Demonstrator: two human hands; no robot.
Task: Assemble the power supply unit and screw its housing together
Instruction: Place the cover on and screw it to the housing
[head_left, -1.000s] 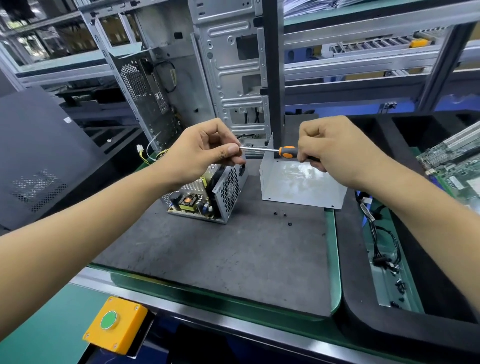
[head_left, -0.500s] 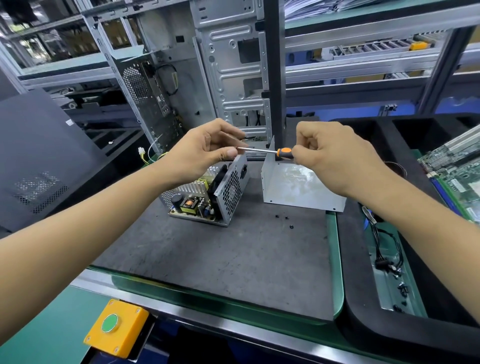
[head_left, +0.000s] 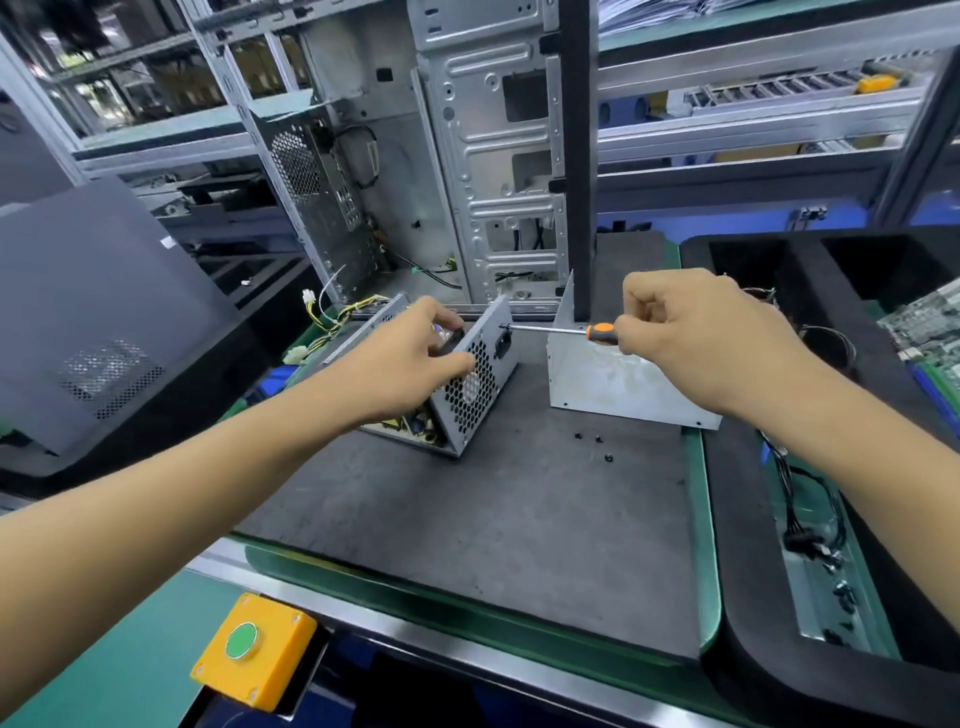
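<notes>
The open power supply (head_left: 441, 384) sat on the dark mat (head_left: 493, 519) of the bench (head_left: 467, 629), left of centre and toward the far side, its circuit board exposed at the near edge and its perforated end plate facing right. The left hand (head_left: 415, 358) lay over the top of the unit, fingers curled down onto the upper edge of the perforated plate, gripping it. The right hand (head_left: 691, 332) was closed around the handle of an orange-and-black screwdriver (head_left: 563, 329), held level, its thin shaft pointing left with the tip meeting the upper part of the end plate; whether a screw sat on the tip could not be told. Just right of the power supply, and apart from it, the bent metal cover (head_left: 613, 384) stood on the mat beneath the right hand. Three small black screws (head_left: 600, 440) lay loose on the mat, near the cover's near left corner. Yellow and black wires (head_left: 332, 319) trailed from the far left of the unit. An open computer case (head_left: 457, 171) stood upright at the far side. A yellow box with a green button (head_left: 254, 649) was mounted at the near left edge, and a black tray (head_left: 753, 649) holding cables lay to the right.
</notes>
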